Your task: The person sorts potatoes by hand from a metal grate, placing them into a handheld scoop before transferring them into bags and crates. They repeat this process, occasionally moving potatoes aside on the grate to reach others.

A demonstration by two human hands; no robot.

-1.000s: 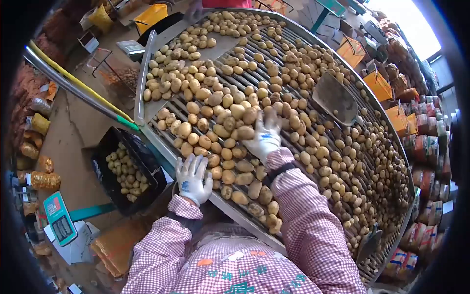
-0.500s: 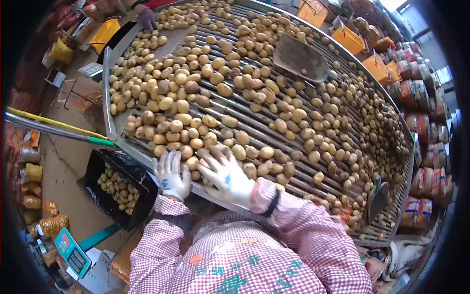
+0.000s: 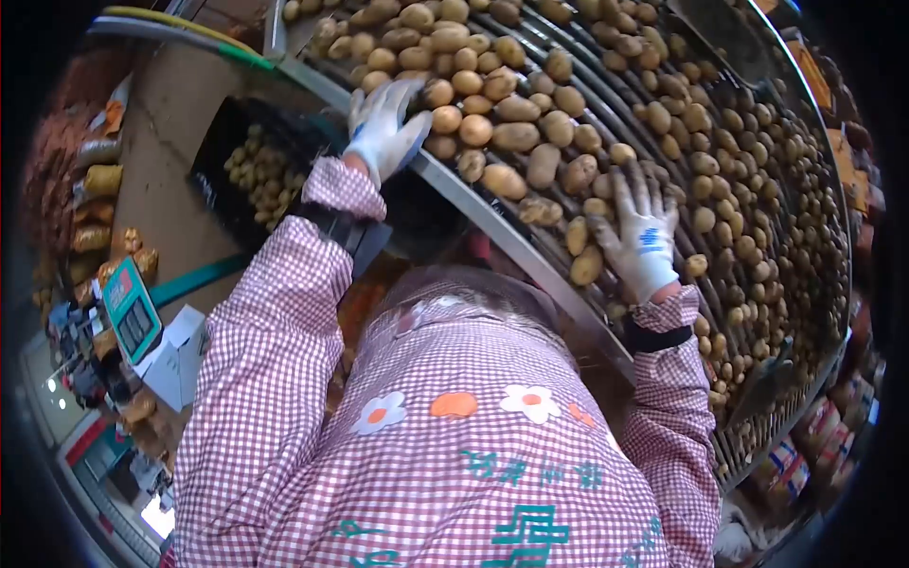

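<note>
Many potatoes (image 3: 516, 136) lie on a slatted metal table (image 3: 587, 85) in front of me. My left hand (image 3: 386, 133), in a white glove, rests at the table's near edge with its fingers spread, beside the leftmost potatoes. Farther right, my right hand (image 3: 644, 222) is also gloved, palm down among the potatoes, fingers apart and touching some of them. Neither hand is closed around a potato. Below the table edge on the left stands a black crate (image 3: 213, 156) with potatoes inside.
A green scale display (image 3: 133, 308) stands at the lower left, near a white box (image 3: 180, 355). A yellow hose (image 3: 180, 26) runs to the table's left corner. A flat scoop (image 3: 724, 38) lies at the upper right, and filled sacks (image 3: 833, 445) are at the right.
My right hand has moved right along the table, away from my left hand. The view has tilted down and closer, so the table's far part is out of frame.
</note>
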